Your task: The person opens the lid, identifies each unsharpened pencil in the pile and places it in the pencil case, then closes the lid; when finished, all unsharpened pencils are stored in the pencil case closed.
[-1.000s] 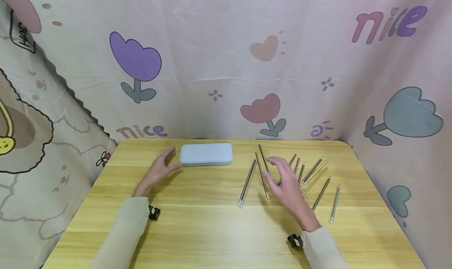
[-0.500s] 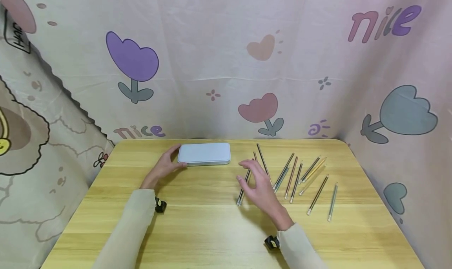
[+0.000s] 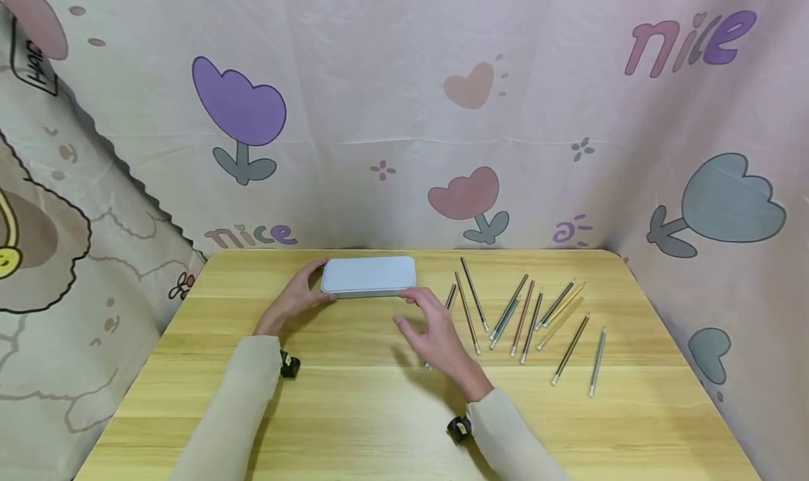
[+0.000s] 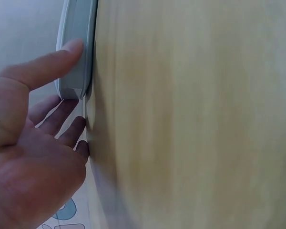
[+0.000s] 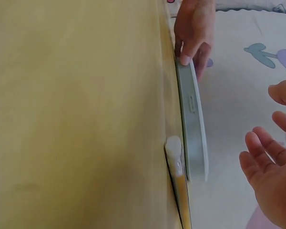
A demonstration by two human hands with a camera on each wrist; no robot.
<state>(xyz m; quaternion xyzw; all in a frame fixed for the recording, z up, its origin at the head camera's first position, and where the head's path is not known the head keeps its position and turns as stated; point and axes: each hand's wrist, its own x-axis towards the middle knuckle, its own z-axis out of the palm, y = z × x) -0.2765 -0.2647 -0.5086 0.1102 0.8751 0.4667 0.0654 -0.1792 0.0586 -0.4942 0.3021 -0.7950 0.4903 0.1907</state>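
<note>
white case (image 3: 368, 275), left hand (image 3: 296, 295) gripping, right hand (image 3: 437, 333) near

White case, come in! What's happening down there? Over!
Left grip holding left end of white case. Right grip empty, not touching. Case closed, flat on table. Nothing on top; pencils off right.

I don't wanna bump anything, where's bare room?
The table is bare between the left sleeve and right sleeve, and left of the left hand. It's crowded right of the white case, where pencils spread and the right hand hovers.
</note>
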